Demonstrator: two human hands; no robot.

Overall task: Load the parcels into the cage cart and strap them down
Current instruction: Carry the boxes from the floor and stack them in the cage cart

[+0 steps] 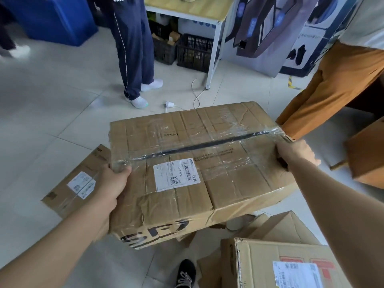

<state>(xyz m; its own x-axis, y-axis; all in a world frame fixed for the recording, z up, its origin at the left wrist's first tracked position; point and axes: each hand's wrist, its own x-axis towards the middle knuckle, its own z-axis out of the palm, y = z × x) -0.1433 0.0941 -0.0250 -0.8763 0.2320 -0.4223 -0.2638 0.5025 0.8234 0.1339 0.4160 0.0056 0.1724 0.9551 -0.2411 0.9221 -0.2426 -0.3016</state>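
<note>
Both grips clamped the big parcel [193, 169]: left hand [110, 188] wrapped its near-left corner, right hand [295, 151] curled over its right edge. Between them, creased brown cardboard gleamed under crinkled clear tape, lifted above the tiled floor [52, 104]. Inward of the left grip sat a white rectangular label [176, 175].

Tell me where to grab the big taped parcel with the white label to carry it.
Grip the big taped parcel at its two short ends, one hand from each side, as the left hand and right hand do now. It is long, wide and fairly flat, and its slick tape and dented near edge suggest curling the fingers over the ends.
</note>
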